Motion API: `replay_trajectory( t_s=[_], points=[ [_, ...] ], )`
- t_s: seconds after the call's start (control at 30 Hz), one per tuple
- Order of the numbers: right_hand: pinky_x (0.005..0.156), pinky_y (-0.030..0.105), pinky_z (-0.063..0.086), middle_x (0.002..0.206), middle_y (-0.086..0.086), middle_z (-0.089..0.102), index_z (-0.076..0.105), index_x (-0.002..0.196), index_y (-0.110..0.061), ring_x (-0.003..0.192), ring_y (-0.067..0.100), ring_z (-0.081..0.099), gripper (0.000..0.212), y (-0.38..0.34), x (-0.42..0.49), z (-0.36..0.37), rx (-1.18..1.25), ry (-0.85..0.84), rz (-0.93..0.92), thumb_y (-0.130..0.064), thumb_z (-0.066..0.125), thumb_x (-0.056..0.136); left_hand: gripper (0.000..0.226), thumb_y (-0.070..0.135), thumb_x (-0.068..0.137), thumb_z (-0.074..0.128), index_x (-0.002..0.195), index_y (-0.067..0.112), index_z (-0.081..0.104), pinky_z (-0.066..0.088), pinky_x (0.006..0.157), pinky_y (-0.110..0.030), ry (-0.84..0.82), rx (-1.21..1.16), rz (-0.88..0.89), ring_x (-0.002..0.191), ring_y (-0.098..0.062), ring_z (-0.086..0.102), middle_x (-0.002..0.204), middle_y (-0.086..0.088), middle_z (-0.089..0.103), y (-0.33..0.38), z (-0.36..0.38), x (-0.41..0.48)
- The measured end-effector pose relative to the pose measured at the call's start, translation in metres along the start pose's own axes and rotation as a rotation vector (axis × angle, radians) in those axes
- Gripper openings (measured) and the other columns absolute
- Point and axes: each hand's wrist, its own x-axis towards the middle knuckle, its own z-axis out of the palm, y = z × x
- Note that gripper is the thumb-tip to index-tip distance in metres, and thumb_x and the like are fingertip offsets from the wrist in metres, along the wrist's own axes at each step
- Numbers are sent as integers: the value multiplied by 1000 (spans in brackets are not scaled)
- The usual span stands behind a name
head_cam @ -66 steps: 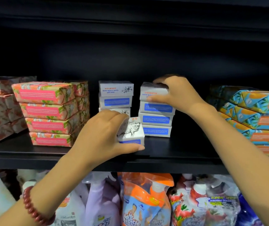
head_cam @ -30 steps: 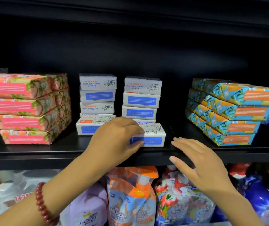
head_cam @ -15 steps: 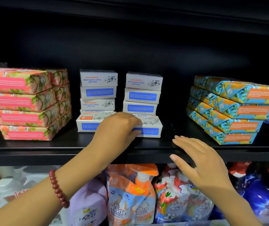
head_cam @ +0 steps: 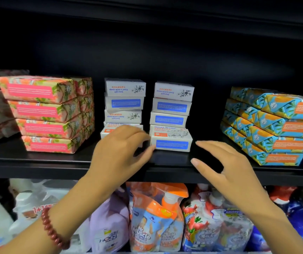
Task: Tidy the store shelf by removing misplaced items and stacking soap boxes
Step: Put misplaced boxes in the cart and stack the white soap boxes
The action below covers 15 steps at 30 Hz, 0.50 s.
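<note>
Two stacks of white goat soap boxes stand mid-shelf: the left stack (head_cam: 124, 103) and the right stack (head_cam: 172, 107). The right stack's bottom box (head_cam: 170, 139) sticks out a little toward the front. My left hand (head_cam: 121, 153) is between the two stacks with loosely curled fingers. Its thumb tip touches that box's lower left corner, and it hides part of the left stack's bottom box. My right hand (head_cam: 225, 165) hovers with spread fingers over the shelf's front edge, right of the box and apart from it. Neither hand holds anything.
Pink floral soap packs (head_cam: 44, 114) are piled at the left and blue-orange packs (head_cam: 275, 125) at the right of the black shelf (head_cam: 37, 162). On the shelf below stand spray pouches (head_cam: 158, 217) and bottles. Bare shelf lies between the white stacks and the blue-orange pile.
My left hand has slid left off the bottom box, which now shows in full under the right stack. My right hand stays near the shelf edge.
</note>
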Motion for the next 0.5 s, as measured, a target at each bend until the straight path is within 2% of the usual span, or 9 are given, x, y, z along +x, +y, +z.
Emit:
replay_trajectory(
  t_s=[0.07, 0.17, 0.27, 0.33, 0.4, 0.43, 0.47, 0.5],
  points=[
    [95, 9, 32, 121, -15, 54, 58, 125, -22, 115, -2, 46, 53, -19, 17, 6, 30, -7, -67, -53, 56, 82, 34, 40, 86, 59, 81, 9, 71, 51, 64, -36, 44, 17, -56, 77, -22, 64, 81, 0, 68, -13, -12, -23],
    [98, 17, 36, 124, -7, 59, 59, 124, -19, 117, 7, 50, 45, -47, 48, 22, 33, -50, -153, -39, 62, 85, 44, 50, 85, 55, 78, 10, 72, 50, 64, -33, 11, 51, -150, 75, -19, 65, 79, 2, 69, -28, -24, -49],
    [100, 28, 39, 129, -5, 57, 56, 128, -20, 120, 11, 48, 45, -72, 79, 40, -30, -170, -251, -40, 59, 88, 44, 50, 86, 53, 81, 11, 73, 49, 67, -29, -29, 45, -146, 79, -16, 65, 84, 3, 70, -33, -28, -56],
    [95, 35, 42, 129, -3, 56, 56, 127, -20, 119, 14, 47, 44, -84, 98, 54, -170, -281, -286, -42, 55, 90, 45, 51, 86, 53, 84, 12, 74, 48, 69, -27, -42, 40, -136, 81, -14, 65, 87, 4, 71, -35, -29, -56],
    [86, 36, 46, 118, -2, 58, 61, 112, -23, 112, 18, 49, 33, -91, 112, 65, -319, -359, -289, -46, 52, 90, 44, 51, 85, 53, 86, 12, 74, 47, 70, -26, -58, 34, -130, 81, -14, 65, 88, 4, 71, -37, -30, -57],
    [78, 34, 45, 105, -4, 57, 59, 94, -28, 105, 19, 50, 21, -93, 118, 69, -362, -390, -279, -48, 51, 90, 44, 51, 85, 53, 87, 12, 74, 47, 70, -26, -60, 25, -130, 81, -14, 64, 88, 4, 71, -37, -31, -57],
    [71, 32, 42, 91, -6, 52, 50, 78, -32, 96, 19, 49, 21, -95, 121, 72, -388, -429, -263, -49, 50, 90, 44, 51, 85, 54, 87, 12, 74, 47, 70, -26, -58, 14, -133, 81, -14, 65, 88, 4, 71, -38, -32, -57],
    [67, 32, 39, 84, -8, 47, 44, 72, -32, 90, 19, 47, 27, -97, 122, 75, -397, -459, -260, -51, 50, 90, 44, 51, 84, 54, 87, 12, 75, 47, 69, -26, -53, 5, -135, 80, -14, 65, 88, 4, 71, -38, -32, -57]
  ],
)
